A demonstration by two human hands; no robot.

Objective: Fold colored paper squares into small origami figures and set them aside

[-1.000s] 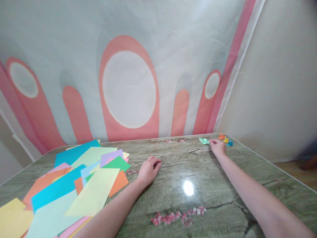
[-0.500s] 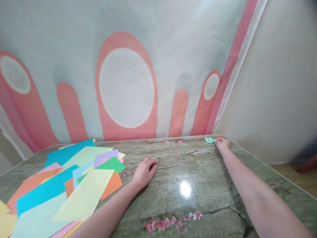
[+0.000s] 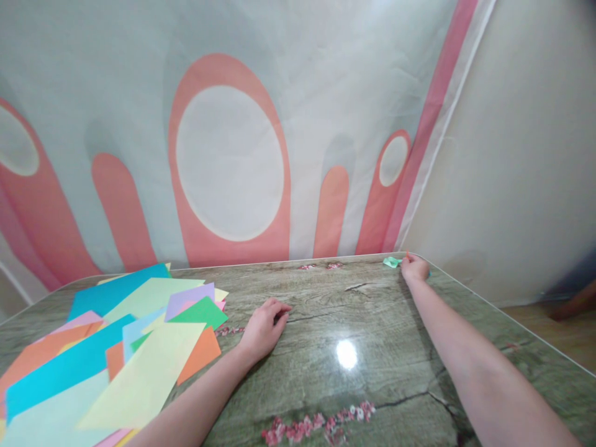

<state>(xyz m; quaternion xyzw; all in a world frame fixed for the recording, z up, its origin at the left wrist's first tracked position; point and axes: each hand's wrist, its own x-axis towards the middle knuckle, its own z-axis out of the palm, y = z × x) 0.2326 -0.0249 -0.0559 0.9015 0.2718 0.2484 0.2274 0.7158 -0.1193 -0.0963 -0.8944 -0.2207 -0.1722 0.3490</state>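
a small mint-green folded paper (image 3: 392, 262) was seen at the far right corner of the table (image 3: 326, 366), lying flat with its long axis running roughly left to right, along the far edge. its right end was touched by the fingertips of the right hand (image 3: 414, 268), and its left end pointed toward the middle of the table. the right hand was set down at the corner with the fingers curled; whether the paper was pinched or only touched could not be told. a sliver of orange was glimpsed just behind the knuckles, too hidden to be made out.

the left hand (image 3: 263, 324) was rested on the tabletop near the middle, fingers loosely curled under, and nothing was held in it. just to its left, a loose spread of coloured sheets (image 3: 116, 347) was laid overlapping: blue, pale green, lilac, green, orange, pink.

the folded paper was placed close to both the far edge and the right edge, so little room was left behind it or to its right. a wide bare stretch of tabletop was left open between the two hands and toward the near edge, marked only by printed pink blossoms (image 3: 321, 425) and a glare spot. a patterned backdrop (image 3: 233, 155) was hung directly behind the far edge.
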